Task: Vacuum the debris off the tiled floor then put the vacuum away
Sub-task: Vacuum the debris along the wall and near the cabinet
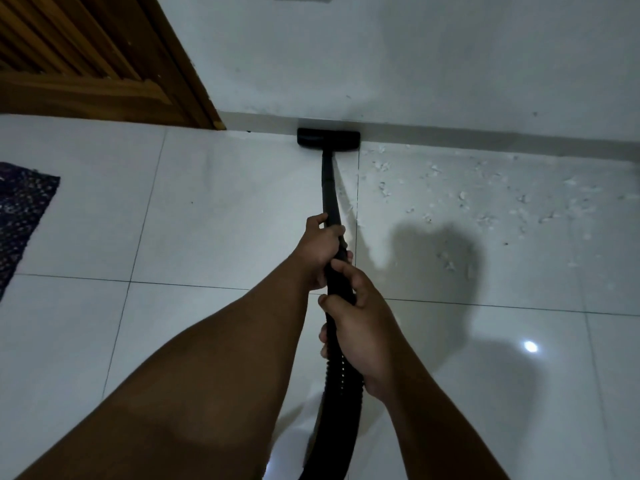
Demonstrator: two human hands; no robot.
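Both hands point(320, 251) point(360, 327) clasp the black ribbed vacuum hose point(341, 372) over glossy tiles point(207, 220).

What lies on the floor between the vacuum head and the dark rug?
Bare white tile in the head view: vacuum head, rug. The debris lies on the other side.

I see a black vacuum wand point(329, 188) and black ribbed hose point(341, 375) over glossy white tiles point(214, 209) with thin dark grout lines. White flecks of debris point(460, 195) lie on them. The door point(86, 53) is brown slatted wood, the mat point(20, 209) dark blue speckled with white.
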